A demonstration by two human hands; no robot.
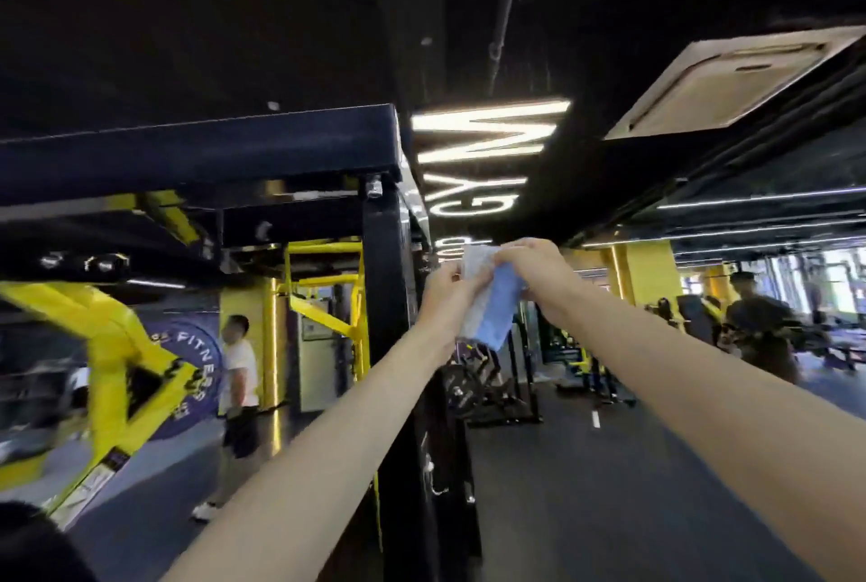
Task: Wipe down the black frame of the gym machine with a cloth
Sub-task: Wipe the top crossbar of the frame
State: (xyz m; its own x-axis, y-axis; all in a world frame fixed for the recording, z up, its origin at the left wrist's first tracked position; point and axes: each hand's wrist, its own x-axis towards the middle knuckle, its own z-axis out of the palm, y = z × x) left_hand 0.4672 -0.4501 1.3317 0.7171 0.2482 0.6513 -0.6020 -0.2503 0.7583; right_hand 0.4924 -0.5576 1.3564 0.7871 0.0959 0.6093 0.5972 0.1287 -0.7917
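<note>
Left hand [443, 288], right hand [532, 265] seemingly pinch cloth [499, 307].

Soft blue-and-white cloth [492, 300]; black frame [389, 277] of painted metal, smooth with a dull sheen

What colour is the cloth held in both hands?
Light blue and white: the cloth shows a blue part beside a white part. Head view, the only one.

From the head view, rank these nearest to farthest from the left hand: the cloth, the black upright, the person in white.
1. cloth, held in the left hand.
2. black upright, just left of it.
3. person in white, far lower left, behind.
</note>
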